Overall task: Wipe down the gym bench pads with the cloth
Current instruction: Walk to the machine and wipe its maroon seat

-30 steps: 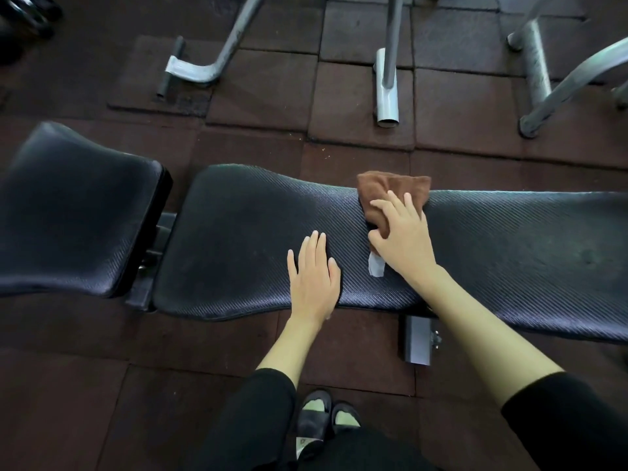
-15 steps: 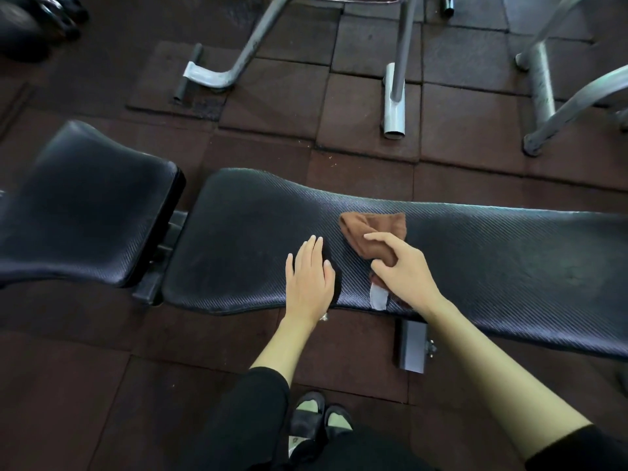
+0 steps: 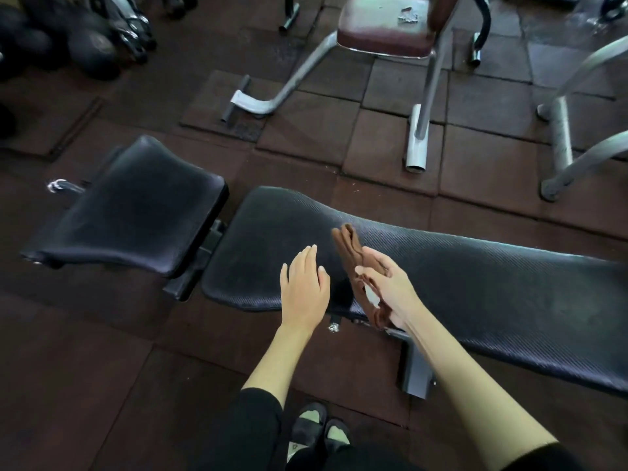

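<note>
A long black textured back pad [image 3: 475, 277] runs from the centre to the right edge. A smoother black seat pad [image 3: 136, 212] lies to its left across a gap. My right hand [image 3: 390, 290] holds the brown cloth [image 3: 350, 253] bunched and lifted off the pad, with its white tag showing under my palm. The fingers of that hand are turned sideways around the cloth. Fingers straight, my left hand [image 3: 304, 287] hovers over or rests on the near edge of the back pad, just left of the cloth.
Grey steel frames [image 3: 418, 144] and a maroon seat [image 3: 384, 32] stand on the floor tiles beyond the bench. Dark medicine balls and dumbbells [image 3: 95, 39] sit at the top left. The bench's metal leg [image 3: 414, 372] and my feet [image 3: 319, 433] are below.
My right hand dragged the cloth toward the near edge of the back pad, then lifted it up bunched. The view has tilted up and shifted, showing more of the floor beyond.
</note>
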{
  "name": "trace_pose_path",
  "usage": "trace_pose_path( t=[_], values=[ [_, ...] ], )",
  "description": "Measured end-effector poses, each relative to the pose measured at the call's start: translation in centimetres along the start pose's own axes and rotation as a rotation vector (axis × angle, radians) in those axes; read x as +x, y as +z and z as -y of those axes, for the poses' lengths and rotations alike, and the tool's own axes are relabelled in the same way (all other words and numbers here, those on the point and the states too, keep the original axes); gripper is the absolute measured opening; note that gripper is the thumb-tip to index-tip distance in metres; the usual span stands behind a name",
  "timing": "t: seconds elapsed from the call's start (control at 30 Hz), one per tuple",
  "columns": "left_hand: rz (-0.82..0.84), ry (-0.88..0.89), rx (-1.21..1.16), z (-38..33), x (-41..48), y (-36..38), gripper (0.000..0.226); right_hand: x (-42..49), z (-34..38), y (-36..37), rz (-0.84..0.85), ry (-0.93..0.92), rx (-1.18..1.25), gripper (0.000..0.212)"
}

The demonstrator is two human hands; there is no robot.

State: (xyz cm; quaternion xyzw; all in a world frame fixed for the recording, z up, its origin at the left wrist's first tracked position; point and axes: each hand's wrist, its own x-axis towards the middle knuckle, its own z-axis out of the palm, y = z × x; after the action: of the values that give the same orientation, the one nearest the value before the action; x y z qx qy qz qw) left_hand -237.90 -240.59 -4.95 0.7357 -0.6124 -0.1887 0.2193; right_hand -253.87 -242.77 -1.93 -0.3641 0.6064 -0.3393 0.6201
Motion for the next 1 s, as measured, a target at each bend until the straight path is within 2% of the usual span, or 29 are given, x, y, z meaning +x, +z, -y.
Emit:
trace_pose_path(
  t=[0.2, 0.3, 0.47, 0.67, 1.0],
  values=[
    [-0.101, -0.019, 0.038, 1.9, -1.7, -6.5, 0.039, -3.3, 3.3, 4.3, 0.107, -0.290, -0.334, 0.046],
    [-0.174, -0.042, 0.086, 2.7, -3.0, -10.1, 0.036, -4.9, 5.0, 6.5, 0.148, -0.360, -0.415, 0.048],
    [-0.181, -0.147, 0.117, 3.7, -4.7, -16.1, 0.035, -7.4, 8.0, 10.6, 0.239, -0.410, -0.496, 0.047],
    [-0.111, -0.289, 0.181, 6.0, -7.0, -22.7, 0.036, -10.2, 10.2, 16.2, 0.337, -0.476, -0.581, 0.047],
    [-0.152, -0.434, 0.200, 13.5, -9.9, -32.6, 0.036, -14.0, 12.2, 27.6, 0.468, -0.485, -0.562, 0.047]
  ],
)
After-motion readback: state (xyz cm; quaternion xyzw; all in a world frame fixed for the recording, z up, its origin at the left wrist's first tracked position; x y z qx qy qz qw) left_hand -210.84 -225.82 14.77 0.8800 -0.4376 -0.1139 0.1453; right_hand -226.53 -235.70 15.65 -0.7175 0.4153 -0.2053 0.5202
